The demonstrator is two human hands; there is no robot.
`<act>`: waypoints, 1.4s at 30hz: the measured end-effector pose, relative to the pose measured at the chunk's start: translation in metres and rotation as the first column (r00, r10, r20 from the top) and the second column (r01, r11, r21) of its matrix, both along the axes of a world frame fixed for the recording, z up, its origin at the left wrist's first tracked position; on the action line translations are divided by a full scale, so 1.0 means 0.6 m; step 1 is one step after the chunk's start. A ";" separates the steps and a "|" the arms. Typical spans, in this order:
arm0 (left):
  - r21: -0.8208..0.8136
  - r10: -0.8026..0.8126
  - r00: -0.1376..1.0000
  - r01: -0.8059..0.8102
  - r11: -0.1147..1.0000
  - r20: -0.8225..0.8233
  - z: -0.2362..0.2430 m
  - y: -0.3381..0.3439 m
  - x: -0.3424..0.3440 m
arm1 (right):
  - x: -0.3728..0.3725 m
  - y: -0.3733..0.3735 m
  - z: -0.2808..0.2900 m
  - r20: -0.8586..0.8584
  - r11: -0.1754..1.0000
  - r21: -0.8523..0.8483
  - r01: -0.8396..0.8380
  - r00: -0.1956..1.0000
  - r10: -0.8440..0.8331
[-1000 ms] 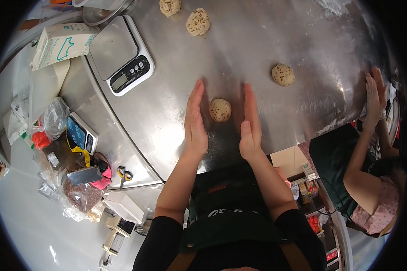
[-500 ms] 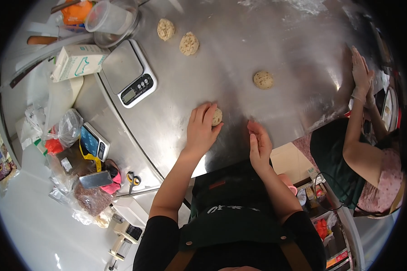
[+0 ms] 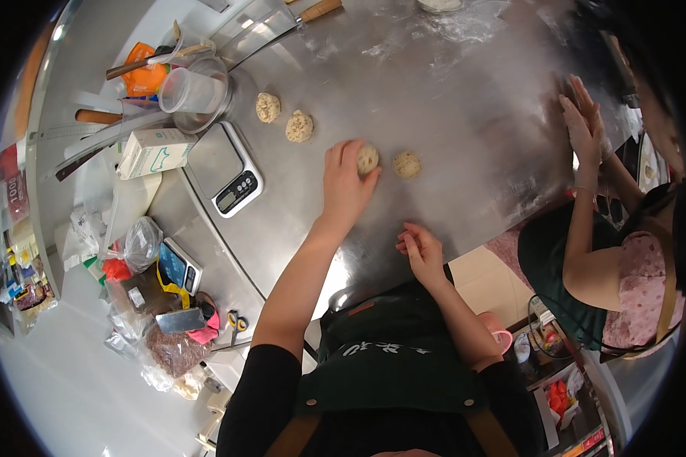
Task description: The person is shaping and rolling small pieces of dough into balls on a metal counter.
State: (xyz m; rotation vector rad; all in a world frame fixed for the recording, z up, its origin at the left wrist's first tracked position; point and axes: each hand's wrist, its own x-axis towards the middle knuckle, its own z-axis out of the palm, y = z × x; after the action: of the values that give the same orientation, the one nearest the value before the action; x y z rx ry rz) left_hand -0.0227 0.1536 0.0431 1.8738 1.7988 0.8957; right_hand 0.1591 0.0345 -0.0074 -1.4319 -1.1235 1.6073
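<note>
While the left hand point(image 3: 345, 183) reaches far out over the steel worktop point(image 3: 465, 99), its fingers curl around a speckled dough ball point(image 3: 368, 158), gripping it at the fingertips. Just right of that ball, a second dough ball point(image 3: 407, 164) sits on the worktop, apart from it. Right hand point(image 3: 421, 251) rests near the worktop's front edge, fingers loosely bent, holding nothing. Two more dough balls point(image 3: 267, 107) point(image 3: 299, 126) lie further left, close together. Beside them a kitchen scale point(image 3: 225, 169) sits on the worktop, with a white carton point(image 3: 154, 151) lying to its left and a clear plastic cup point(image 3: 190, 90) behind. On the right, another person's hands point(image 3: 583, 122) are pressed flat together above the worktop.
</note>
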 end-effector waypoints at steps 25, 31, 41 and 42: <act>0.203 0.361 0.918 -0.327 0.923 -0.165 -0.081 0.080 -0.133 | 0.000 0.009 -0.001 -0.022 0.999 -0.038 -0.027 0.999 0.027; 0.064 0.186 0.981 -0.182 0.981 -0.060 -0.050 -0.044 -0.098 | 0.002 0.009 -0.005 -0.067 0.994 -0.112 -0.021 0.998 0.013; 0.037 0.118 0.991 -0.121 0.992 0.066 -0.026 -0.225 -0.064 | -0.092 0.048 0.082 0.568 0.508 0.560 -0.655 0.750 0.340; 0.037 0.126 0.990 -0.129 0.991 0.069 -0.026 -0.242 -0.061 | -0.097 0.053 0.079 0.620 0.428 0.571 -0.701 0.710 0.335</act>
State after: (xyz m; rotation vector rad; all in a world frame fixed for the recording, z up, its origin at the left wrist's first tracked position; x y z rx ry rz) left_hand -0.0595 0.0086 0.0275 1.7475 1.8898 1.0353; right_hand 0.1010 0.0664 0.0398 -0.8107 -2.3892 0.8607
